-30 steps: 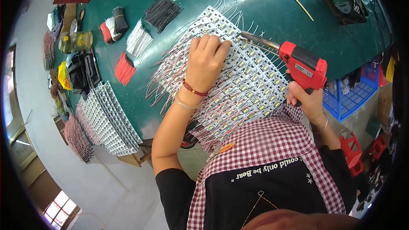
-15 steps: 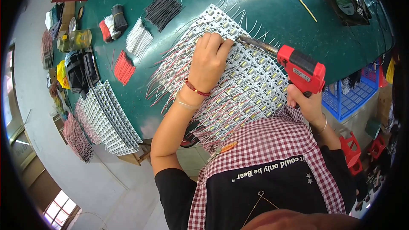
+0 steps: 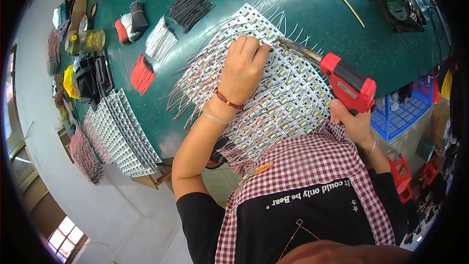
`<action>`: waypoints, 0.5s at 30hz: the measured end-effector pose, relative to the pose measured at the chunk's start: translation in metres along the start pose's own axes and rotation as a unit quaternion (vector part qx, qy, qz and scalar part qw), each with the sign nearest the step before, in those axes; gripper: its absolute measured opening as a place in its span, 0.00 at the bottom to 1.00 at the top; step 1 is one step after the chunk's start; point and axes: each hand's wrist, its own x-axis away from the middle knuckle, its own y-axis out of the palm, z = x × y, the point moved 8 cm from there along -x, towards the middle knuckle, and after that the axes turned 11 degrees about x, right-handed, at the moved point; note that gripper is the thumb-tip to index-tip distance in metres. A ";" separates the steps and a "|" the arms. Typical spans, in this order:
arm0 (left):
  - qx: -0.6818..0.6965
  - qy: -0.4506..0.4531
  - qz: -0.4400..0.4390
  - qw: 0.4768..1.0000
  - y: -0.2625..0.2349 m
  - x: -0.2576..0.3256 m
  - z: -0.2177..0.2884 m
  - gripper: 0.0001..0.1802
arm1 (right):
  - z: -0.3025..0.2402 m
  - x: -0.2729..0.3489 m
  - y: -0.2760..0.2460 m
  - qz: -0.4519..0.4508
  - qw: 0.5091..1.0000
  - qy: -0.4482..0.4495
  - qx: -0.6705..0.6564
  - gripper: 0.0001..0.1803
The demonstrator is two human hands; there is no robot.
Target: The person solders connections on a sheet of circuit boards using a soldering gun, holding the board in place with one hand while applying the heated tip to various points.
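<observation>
A large white circuit-board panel [image 3: 305, 85], dotted with small components and bristling with red, white and black wires, lies on the green table and reaches to my apron. My left hand [image 3: 242, 66] rests over its upper middle, fingers pinched together. Their tips are partly hidden, and what they pinch is too small to make out. A red and black soldering gun [image 3: 346, 82] is gripped in my right hand [image 3: 356, 124] at the panel's right side. The gun's metal tip points left onto the panel, close to my left thumb and forefinger.
Loose piles of black wires [image 3: 190, 9], white wires [image 3: 161, 42] and red wires [image 3: 142, 74] lie left of the panel. Stacked panels [image 3: 122, 134] overhang the left edge. A fan [image 3: 396, 2] stands far right, above a blue basket [image 3: 400, 112]. A plastic bottle [image 3: 92, 41] lies far left.
The soldering gun has shifted slightly right and down, its tip still by my left fingers. My left hand has moved very slightly right.
</observation>
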 end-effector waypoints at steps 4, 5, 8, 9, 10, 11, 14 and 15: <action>-0.006 0.004 0.003 1.000 0.000 0.000 0.001 0.12 | -0.001 -0.003 0.003 -0.017 1.000 -0.002 0.019 0.13; -0.005 -0.004 0.006 1.000 0.000 -0.001 0.002 0.12 | 0.000 -0.003 0.003 -0.015 0.999 -0.001 0.032 0.12; -0.002 -0.013 0.010 1.000 -0.002 -0.002 0.003 0.12 | 0.000 -0.004 0.004 -0.011 0.998 -0.015 0.055 0.12; 0.000 -0.012 0.012 1.000 -0.002 -0.002 0.003 0.12 | -0.002 -0.004 0.004 -0.009 0.997 -0.031 0.064 0.11; 0.000 -0.012 0.013 1.000 -0.003 -0.002 0.003 0.12 | -0.004 -0.004 0.004 -0.010 0.997 -0.031 0.065 0.11; -0.002 -0.013 0.012 1.000 -0.002 -0.001 0.003 0.12 | -0.005 -0.003 0.004 0.000 0.999 -0.017 0.040 0.11; -0.011 -0.002 0.007 1.000 0.000 0.001 0.001 0.11 | -0.005 0.001 0.001 0.033 0.999 -0.001 -0.007 0.09; -0.017 0.009 0.002 1.000 0.002 0.001 0.003 0.11 | -0.004 0.002 -0.003 0.057 0.998 0.002 -0.030 0.08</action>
